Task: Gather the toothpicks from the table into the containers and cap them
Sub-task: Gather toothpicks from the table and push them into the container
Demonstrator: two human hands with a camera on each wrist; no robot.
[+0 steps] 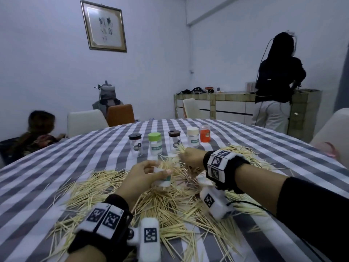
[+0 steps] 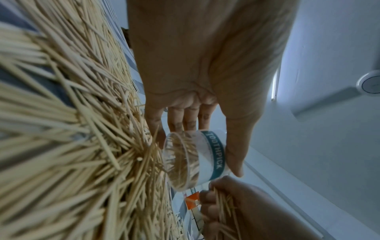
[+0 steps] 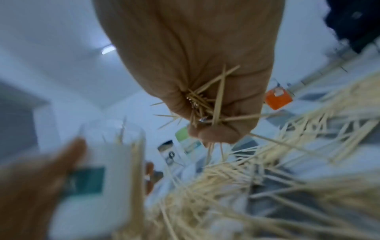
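My left hand grips a clear uncapped container with a teal "TOOTHPICK" label, held just above the heap; toothpicks fill part of it and stick out of its mouth. My right hand is clenched round a bunch of toothpicks, raised a little to the right of and beyond the container's mouth. A big heap of loose toothpicks covers the checked tablecloth beneath both hands.
Behind the hands stands a row of capped containers: black lid, green lid, brown lid, cream lid, and an orange one. Chairs ring the table. One person sits at far left, another stands at a counter at back right.
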